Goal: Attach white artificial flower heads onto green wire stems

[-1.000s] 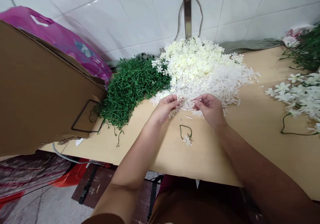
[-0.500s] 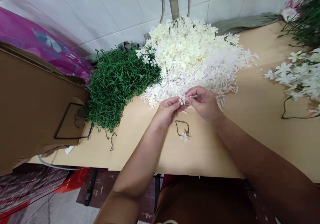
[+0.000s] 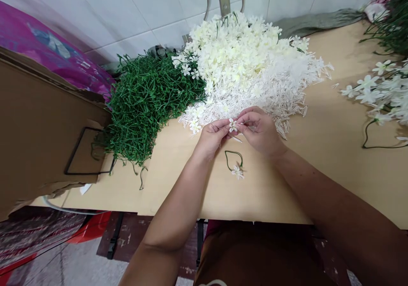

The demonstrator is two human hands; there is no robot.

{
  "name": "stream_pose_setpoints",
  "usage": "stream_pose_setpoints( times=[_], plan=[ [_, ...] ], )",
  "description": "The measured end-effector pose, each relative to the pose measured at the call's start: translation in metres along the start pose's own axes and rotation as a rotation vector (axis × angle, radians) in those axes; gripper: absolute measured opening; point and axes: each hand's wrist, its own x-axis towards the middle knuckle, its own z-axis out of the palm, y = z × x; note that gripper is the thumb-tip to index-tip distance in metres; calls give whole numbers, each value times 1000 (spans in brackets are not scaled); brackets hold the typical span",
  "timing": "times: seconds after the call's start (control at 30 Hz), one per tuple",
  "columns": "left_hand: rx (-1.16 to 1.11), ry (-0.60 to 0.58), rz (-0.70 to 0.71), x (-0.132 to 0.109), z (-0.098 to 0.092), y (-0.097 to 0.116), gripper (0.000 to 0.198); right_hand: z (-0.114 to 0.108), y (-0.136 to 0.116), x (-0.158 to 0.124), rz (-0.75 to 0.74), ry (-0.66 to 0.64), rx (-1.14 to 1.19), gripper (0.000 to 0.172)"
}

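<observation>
A small white artificial flower (image 3: 233, 125) is pinched between my two hands, just in front of the pile of white stamens (image 3: 274, 94). My left hand (image 3: 214, 136) is closed on its left side, thumb against fingers. From the other side my right hand (image 3: 259, 129) grips it with thumb and forefinger. A thin pale stick shows just below the fingers. On the table nearer to me lies a green wire stem (image 3: 227, 160) bent into a loop, with a white flower (image 3: 237, 172) at its end.
White flower heads (image 3: 236, 52) are heaped by the wall, beside a pile of green stems (image 3: 149, 99). A cardboard box (image 3: 41, 124) with a black wire frame (image 3: 68, 152) stands at left. Flowers on stems (image 3: 382, 92) lie at right on the table (image 3: 178, 184).
The view has shifted slightly. Both hands stay together on the flower, with only small finger movements. The looped stem lies where it was.
</observation>
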Motion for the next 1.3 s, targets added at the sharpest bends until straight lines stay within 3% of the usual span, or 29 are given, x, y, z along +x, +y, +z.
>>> stream_pose_setpoints(
  times=[0.3,0.53,0.67,0.83,1.03,1.17,1.3],
  plan=[
    [57,-8,24,0,-2,-2,23,-2,-1,0,-13,-19,-116,8],
    [25,-7,17,1,-1,-4,26,2,-2,-3,-232,4,-323,14],
    [16,-21,30,0,-2,-4,33,3,4,-4,-253,9,-322,12],
    [29,-39,24,1,-4,-5,42,1,6,-3,-133,-20,-193,9],
    [59,3,92,2,-2,-3,37,3,4,0,48,4,111,5],
    [26,0,120,1,-2,-1,33,3,-3,2,233,-13,307,19],
    [14,-39,90,-1,-5,1,28,-1,-8,4,307,-9,404,27]
  ],
)
